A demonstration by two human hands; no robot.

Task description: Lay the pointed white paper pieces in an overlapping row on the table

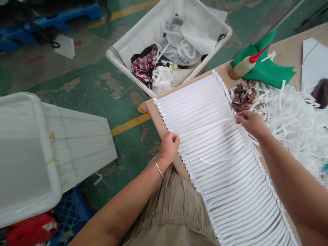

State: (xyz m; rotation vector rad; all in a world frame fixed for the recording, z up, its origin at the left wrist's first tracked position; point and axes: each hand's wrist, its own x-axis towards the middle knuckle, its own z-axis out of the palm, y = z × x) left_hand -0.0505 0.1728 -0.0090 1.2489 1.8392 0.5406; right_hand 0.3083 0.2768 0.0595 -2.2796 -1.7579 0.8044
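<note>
1. White strip panel: many narrow parallel strips laid side by side, with small folded tabs along both long edges. Lies flat on a tan board table, overhanging its near edge.
2. Long axis: runs from the far end, upper centre of the head view, down to the lower right, toward the person's right side, with a slight curve. Individual strips lie crosswise to this axis.
3. Left hand: at the panel's left edge, fingers curled over it. Wears a thin metal bangle.
4. Right hand: at the panel's right edge, fingertips pressed together.
5. Hands well apart, with a loose white strip stretched diagonally over the panel between them; each hand appears pinched on one end.
6. Second loose strip lies on the panel, nearer the person.
7. Beyond the right hand: white shredded offcuts, a crumpled brown scrap, and a red-nozzled glue bottle on green felt.
8. White plastic tub holding bags stands on the floor beyond the table.
</note>
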